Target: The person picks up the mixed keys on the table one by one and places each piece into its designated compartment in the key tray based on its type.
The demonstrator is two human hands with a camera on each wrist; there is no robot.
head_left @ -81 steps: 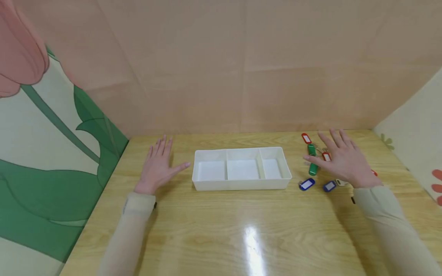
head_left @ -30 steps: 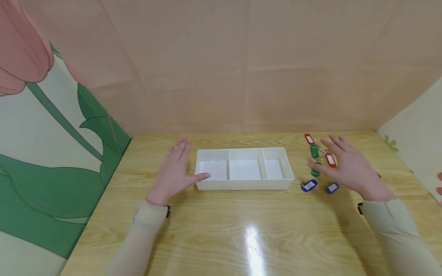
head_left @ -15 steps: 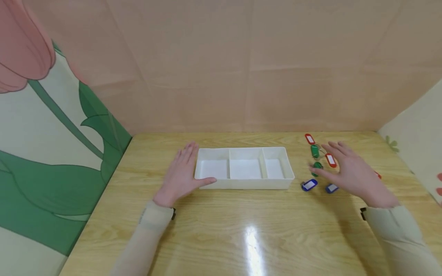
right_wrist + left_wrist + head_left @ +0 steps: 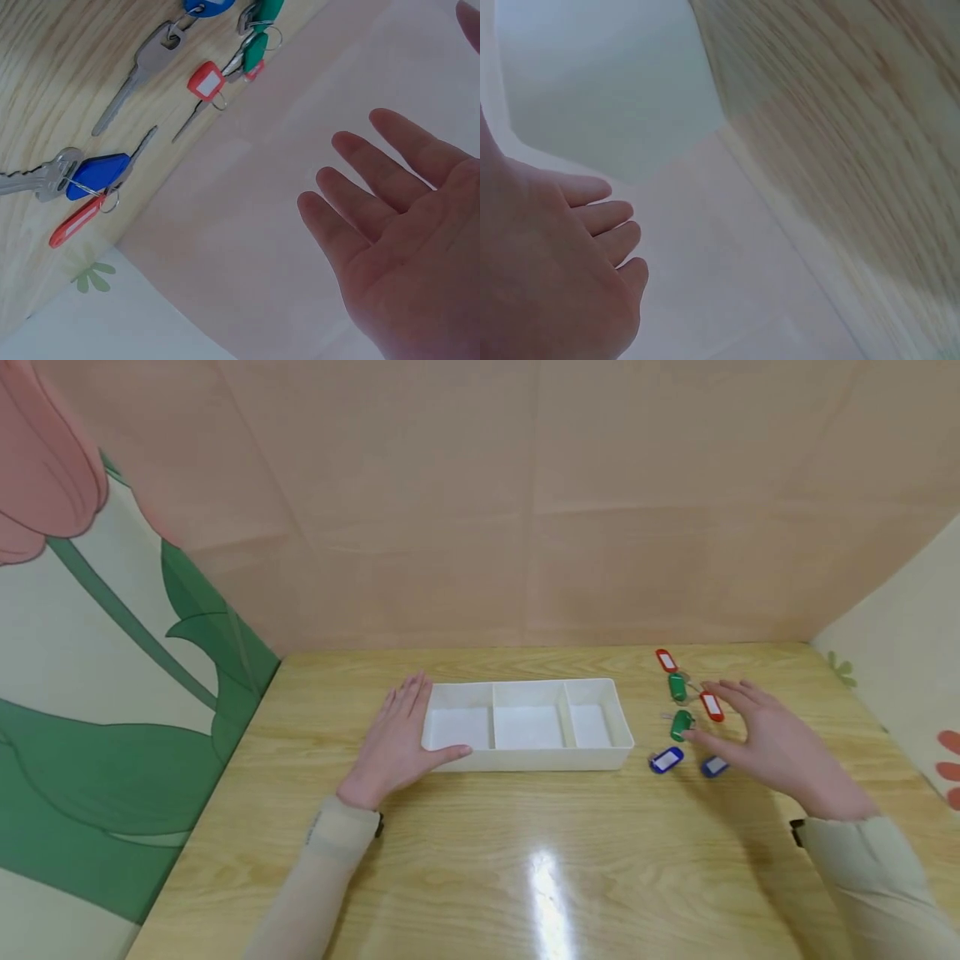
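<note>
My left hand (image 4: 393, 739) is at the left end of a white three-compartment tray (image 4: 536, 762), fingers straight along that end and thumb by the front wall. In the left wrist view the hand (image 4: 562, 262) lies close to the tray's pale wall (image 4: 607, 82); firm contact is unclear. Above the keys on the right, my right hand (image 4: 772, 747) hovers with fingers spread and holds nothing. Near its thumb lie a green key tag (image 4: 682, 726) and a blue key tag (image 4: 666, 760). Several metal keys with red, blue and green tags show in the right wrist view, including a blue tag (image 4: 97, 176).
The wooden table (image 4: 465, 860) meets a pinkish cloth backdrop (image 4: 525, 527) behind the tray. A printed panel with green leaves (image 4: 82, 793) stands on the left, and a pale panel (image 4: 922, 643) on the right.
My left hand has moved right, from beside the tray to its left end. My right hand has drawn slightly back toward me, staying over the keys.
</note>
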